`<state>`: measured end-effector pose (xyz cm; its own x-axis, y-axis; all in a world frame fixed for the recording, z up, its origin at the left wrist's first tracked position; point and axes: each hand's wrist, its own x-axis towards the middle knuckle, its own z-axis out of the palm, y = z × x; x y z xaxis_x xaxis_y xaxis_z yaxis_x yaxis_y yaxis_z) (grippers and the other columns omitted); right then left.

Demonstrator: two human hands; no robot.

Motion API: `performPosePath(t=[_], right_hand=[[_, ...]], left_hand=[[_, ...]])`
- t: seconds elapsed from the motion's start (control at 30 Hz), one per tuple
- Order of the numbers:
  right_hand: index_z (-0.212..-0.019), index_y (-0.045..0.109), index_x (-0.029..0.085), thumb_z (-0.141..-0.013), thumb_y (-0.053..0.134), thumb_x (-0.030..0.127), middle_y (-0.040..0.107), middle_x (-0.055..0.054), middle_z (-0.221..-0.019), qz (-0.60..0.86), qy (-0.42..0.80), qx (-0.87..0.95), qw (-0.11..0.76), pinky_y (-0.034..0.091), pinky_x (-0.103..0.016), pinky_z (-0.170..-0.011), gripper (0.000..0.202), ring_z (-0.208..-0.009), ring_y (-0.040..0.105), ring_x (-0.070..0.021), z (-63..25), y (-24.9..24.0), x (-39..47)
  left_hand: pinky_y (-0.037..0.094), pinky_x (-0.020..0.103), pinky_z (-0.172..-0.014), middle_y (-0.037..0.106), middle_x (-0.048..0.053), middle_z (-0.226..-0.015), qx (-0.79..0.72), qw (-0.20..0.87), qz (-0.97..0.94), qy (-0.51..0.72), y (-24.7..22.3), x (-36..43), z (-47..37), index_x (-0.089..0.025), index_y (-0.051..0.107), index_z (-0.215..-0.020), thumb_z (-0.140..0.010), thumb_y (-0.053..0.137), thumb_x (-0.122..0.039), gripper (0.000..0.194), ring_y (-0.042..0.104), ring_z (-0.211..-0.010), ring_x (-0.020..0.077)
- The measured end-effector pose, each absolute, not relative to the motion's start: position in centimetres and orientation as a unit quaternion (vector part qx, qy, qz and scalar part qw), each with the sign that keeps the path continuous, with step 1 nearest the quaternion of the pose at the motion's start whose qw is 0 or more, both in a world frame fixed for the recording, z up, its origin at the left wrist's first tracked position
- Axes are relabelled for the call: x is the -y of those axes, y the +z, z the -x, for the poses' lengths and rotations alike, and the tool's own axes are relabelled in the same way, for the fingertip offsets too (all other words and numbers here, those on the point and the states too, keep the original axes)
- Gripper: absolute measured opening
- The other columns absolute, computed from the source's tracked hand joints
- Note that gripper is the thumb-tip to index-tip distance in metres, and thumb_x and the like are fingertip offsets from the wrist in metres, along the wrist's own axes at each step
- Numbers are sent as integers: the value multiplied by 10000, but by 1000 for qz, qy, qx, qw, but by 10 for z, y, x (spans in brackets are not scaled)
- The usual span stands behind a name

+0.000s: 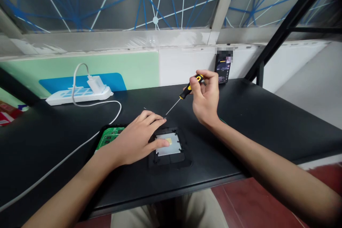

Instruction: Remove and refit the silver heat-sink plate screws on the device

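In my right hand (207,94) is a screwdriver (189,88) with a black and yellow handle, its thin shaft slanting down to the left. The tip ends just beside the fingertips of my left hand (141,133), where a tiny dark bit shows, too small to name. My left hand is spread palm down, holding nothing I can see. Its thumb reaches over a silver metal plate (162,149) set in a black plastic casing (184,160), next to a small yellow sticker. Partly covered by my left wrist, a green circuit board (108,137) sits in another black housing.
On the black table (253,124), a white power strip (80,94) with a plugged-in charger (96,84) lies at the back left. Its white cable (53,169) runs across the left side. A phone (223,67) leans upright against the back wall.
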<state>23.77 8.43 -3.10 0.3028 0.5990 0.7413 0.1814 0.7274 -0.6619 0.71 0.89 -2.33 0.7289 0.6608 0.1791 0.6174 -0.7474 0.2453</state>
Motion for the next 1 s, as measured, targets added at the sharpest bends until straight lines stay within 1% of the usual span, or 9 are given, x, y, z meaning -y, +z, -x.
performPosePath(t=[0.1,0.23,0.33,0.43,0.53,0.63,0.8,0.9,1.0], right_hand=[[-1092,546,269,-868,671,573,579,1,-987,341,124,576,732,577,-299,-650,398,-700,632,-100,-238,-29,-83],[-1099,545,275,-904,629,559,552,16,-915,339,128,594,718,519,-262,-528,356,-609,588,-83,-236,-26,-77],[-1095,555,269,-928,609,529,566,1,-964,344,98,607,709,463,-232,-473,314,-588,537,-69,-234,-23,-71],[-1089,575,267,-945,600,499,576,-20,-1039,329,66,624,706,459,-230,-483,275,-656,540,-87,-230,-21,-63],[-1108,592,293,-949,615,452,574,-22,-1066,290,74,642,706,499,-250,-513,226,-706,567,-107,-223,-19,-53],[-1152,574,322,-954,613,432,568,-25,-1066,254,95,667,693,571,-297,-580,230,-767,611,-135,-217,-19,-40],[-1226,533,350,-948,625,405,524,-25,-1050,209,101,697,678,625,-329,-616,298,-798,632,-149,-209,-22,-25],[-1246,539,356,-933,650,379,519,-26,-1063,187,87,709,674,613,-315,-577,333,-823,617,-158,-205,-24,-22],[-1258,557,346,-919,674,346,524,-24,-1055,166,91,711,677,599,-313,-571,359,-815,609,-155,-203,-26,-22]], left_hand=[[387,487,-1139,561,117,-1420,-347,86,-926,120,-24,-9,-6,-145,516,-1444,-1032,446,-571,596,409,-1322,299],[380,463,-1138,553,111,-1424,-347,89,-927,111,-22,-10,-5,-164,518,-1446,-1038,448,-556,570,414,-1323,289],[402,448,-1111,573,101,-1388,-352,98,-924,109,-18,-8,-3,-192,545,-1416,-1012,488,-585,567,451,-1298,289],[424,479,-1072,596,117,-1342,-359,105,-923,85,-14,-1,-3,-186,536,-1417,-868,631,-703,760,508,-1254,326],[363,555,-1103,574,162,-1371,-363,90,-926,50,-11,9,-3,-143,480,-1460,-694,719,-799,1037,501,-1279,396],[318,583,-1118,538,203,-1414,-368,79,-926,23,-7,15,-3,-103,429,-1487,-632,746,-810,1154,477,-1308,435],[373,545,-1056,586,179,-1308,-384,56,-921,16,-1,16,-2,-123,538,-1373,-621,807,-719,997,538,-1196,406],[388,541,-1032,586,167,-1252,-380,56,-923,23,-3,16,-4,-133,592,-1276,-630,794,-728,901,539,-1136,394],[394,533,-1019,569,175,-1233,-375,58,-925,26,-6,16,-7,-116,594,-1251,-634,780,-749,903,522,-1110,387]])
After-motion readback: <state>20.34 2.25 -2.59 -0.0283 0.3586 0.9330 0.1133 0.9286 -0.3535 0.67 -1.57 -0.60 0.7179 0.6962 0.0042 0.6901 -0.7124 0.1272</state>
